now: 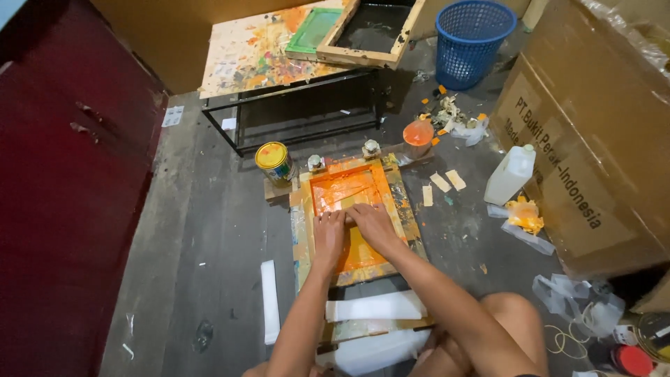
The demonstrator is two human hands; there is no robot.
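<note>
Bare knees [488,328] and forearms frame white plastic sheets [375,307] on the floor [209,230]. Just beyond, the left hand [328,237] and right hand [373,225] press side by side, fingers closed over a squeegee mostly hidden beneath them, on the orange-inked screen-printing frame [352,216] lying flat on the floor. A yellow-lidded paint can [273,162] stands near the frame's far left corner.

Wooden screen frame [352,216] carries glossy wet orange ink; the floor [209,230] is rough, matt grey planking; the tin [274,162] is shiny metal, the basket [471,42] blue plastic mesh, the box [593,132] matt cardboard
</note>
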